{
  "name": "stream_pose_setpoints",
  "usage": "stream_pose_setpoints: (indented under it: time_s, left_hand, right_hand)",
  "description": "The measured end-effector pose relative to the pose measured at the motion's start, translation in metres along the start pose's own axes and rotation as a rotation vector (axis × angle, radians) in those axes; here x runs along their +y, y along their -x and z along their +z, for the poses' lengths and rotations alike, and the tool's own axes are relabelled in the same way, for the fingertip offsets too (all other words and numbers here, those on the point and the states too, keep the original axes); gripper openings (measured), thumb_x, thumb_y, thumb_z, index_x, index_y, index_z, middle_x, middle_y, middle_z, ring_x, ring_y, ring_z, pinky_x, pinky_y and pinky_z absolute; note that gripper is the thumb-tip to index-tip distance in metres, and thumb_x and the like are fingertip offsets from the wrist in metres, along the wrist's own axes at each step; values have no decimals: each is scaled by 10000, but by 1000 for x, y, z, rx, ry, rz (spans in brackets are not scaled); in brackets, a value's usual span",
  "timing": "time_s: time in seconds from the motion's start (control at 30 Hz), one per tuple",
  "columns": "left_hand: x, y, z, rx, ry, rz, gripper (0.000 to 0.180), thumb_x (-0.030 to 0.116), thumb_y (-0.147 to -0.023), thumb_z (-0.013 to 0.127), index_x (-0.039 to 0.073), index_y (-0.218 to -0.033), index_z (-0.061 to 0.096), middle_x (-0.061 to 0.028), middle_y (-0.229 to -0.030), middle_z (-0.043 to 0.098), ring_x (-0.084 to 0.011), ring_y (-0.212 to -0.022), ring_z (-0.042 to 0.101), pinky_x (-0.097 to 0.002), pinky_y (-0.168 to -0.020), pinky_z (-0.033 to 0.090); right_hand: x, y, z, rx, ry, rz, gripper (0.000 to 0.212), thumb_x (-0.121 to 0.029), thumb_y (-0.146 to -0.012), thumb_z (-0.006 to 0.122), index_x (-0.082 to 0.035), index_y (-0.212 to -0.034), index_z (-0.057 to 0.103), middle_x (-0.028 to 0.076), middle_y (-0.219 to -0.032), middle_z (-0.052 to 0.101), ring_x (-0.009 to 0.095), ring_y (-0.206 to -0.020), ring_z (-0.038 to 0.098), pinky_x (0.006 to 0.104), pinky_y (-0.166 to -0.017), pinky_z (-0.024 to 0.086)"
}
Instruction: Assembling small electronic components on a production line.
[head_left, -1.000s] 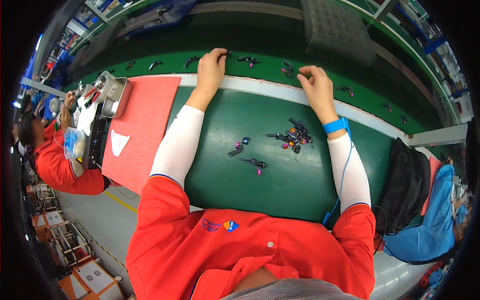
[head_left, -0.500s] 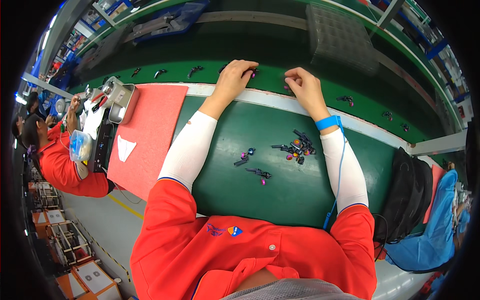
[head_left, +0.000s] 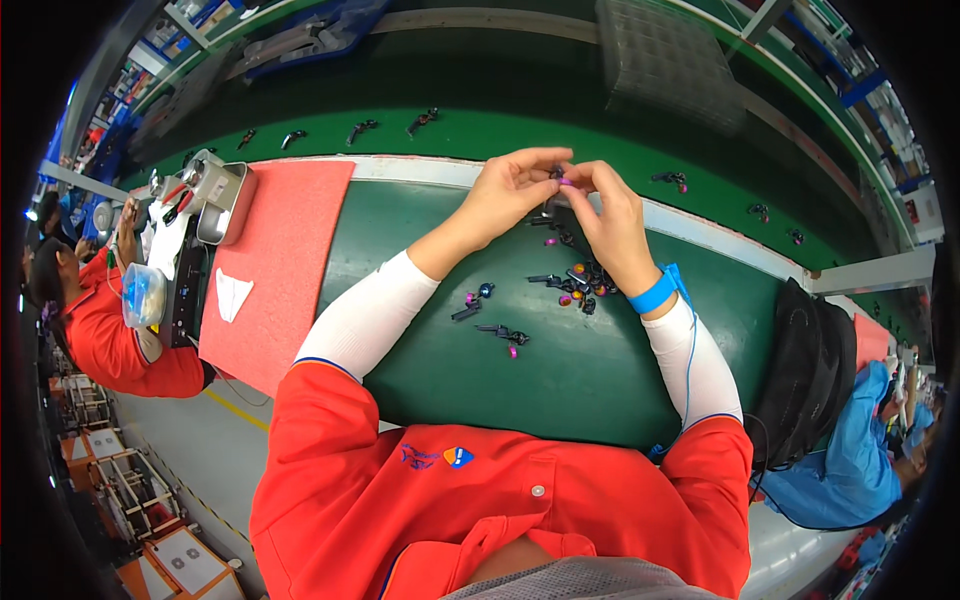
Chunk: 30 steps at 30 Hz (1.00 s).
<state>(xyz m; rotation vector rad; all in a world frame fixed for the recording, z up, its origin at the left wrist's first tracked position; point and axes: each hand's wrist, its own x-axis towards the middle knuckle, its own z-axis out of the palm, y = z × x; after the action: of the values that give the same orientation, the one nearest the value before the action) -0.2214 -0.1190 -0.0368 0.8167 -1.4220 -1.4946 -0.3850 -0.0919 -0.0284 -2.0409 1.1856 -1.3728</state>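
Observation:
Above the white belt edge, my two hands meet at a small black part with a pink-purple end (head_left: pixel 566 182). My left hand (head_left: pixel 500 198) pinches it from one side between thumb and fingers. From the other side my right hand (head_left: pixel 612 222), with a blue band on its wrist, closes thumb and fingertips on it; the fingers partly hide the part. Just under the hands a similar black part (head_left: pixel 562 234) lies on the green table. Closer to me is a cluster of black parts with orange and pink ends (head_left: pixel 582 284). Two more, a black part (head_left: pixel 505 335) and another black part (head_left: pixel 472 302), lie left of it.
Along the green belt (head_left: pixel 330 112) several like parts are spaced out. To the left are a pink mat (head_left: pixel 290 270), a metal tray (head_left: pixel 228 205) and a co-worker in red (head_left: pixel 110 330). A black bag (head_left: pixel 800 370) and a person in blue (head_left: pixel 850 460) are on the right.
My hands have come from the belt, where they were apart, to meet over its near edge on one part. Another part now shows on the table below them. The view has shifted slightly.

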Motion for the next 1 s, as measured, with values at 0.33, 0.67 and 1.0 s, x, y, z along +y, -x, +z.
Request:
stream_pose_setpoints:
  time_s: [0.33,0.67,1.0]
  left_hand:
    - [6,5,-7,-93,335,-269,240,125,-930,576,1,-1130,621,-69,-1045,647,-126,-928,621,-257,-849,509]
    - [11,13,4,-189,131,-257,227,177,-935,570,11,-1074,639,-66,-1122,609,-127,-990,583,-280,-824,512]
    - [5,11,1,-166,-7,-205,199,180,-932,570,13,-1015,637,-58,-1094,604,-124,-955,586,-275,-807,509]
  right_hand:
    - [-12,6,-13,71,88,-50,124,16,-814,645,22,-919,579,98,-857,618,183,-751,596,280,-685,477]
    - [-10,11,-11,150,120,-69,129,24,-780,661,-9,-864,569,73,-791,588,176,-660,536,291,-609,444]
    - [-18,9,-12,62,47,-107,119,18,-799,645,8,-906,592,72,-833,608,161,-726,555,275,-675,458]
